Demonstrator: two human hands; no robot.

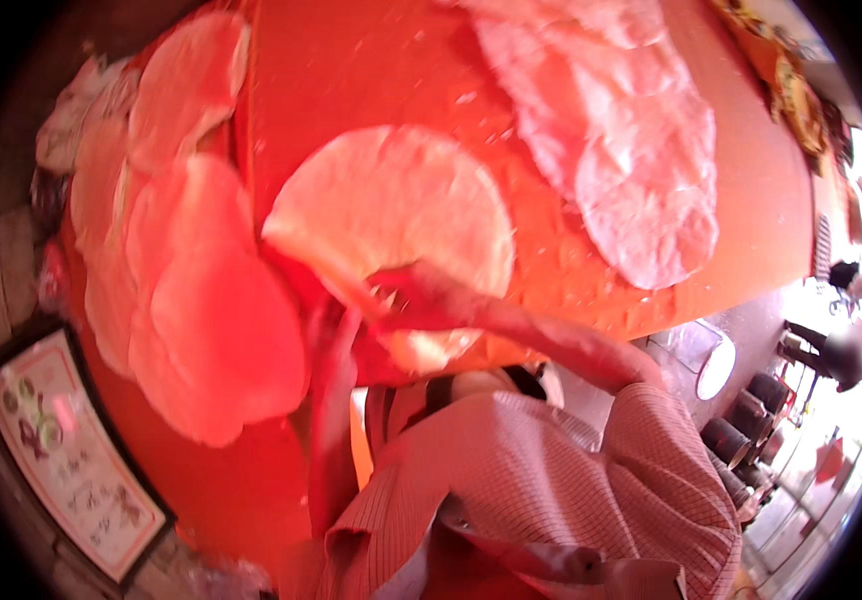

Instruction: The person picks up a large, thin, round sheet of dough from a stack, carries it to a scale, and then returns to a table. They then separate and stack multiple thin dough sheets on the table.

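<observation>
A thin, round, pale sheet [401,195], looking like flat dough or flatbread, lies on the red tabletop [351,70] in front of me. Its near-left edge is turned up in a narrow fold. Bent over that near edge, my right hand [411,295] has its fingers closed on the sheet. My left hand [323,315] is at the near-left side of the fold, close to the right one; its fingers are smeared and partly hidden. A small part of the sheet [436,348] hangs below my right wrist at the table's edge.
On the left, several similar round sheets [226,340] overlap. A long run of crumpled, overlapping sheets [641,190] lies at the far right. A framed sign [76,455] stands at lower left. Beyond the right edge are dark cylinders [741,430], a white round object [716,367] and another person [841,355].
</observation>
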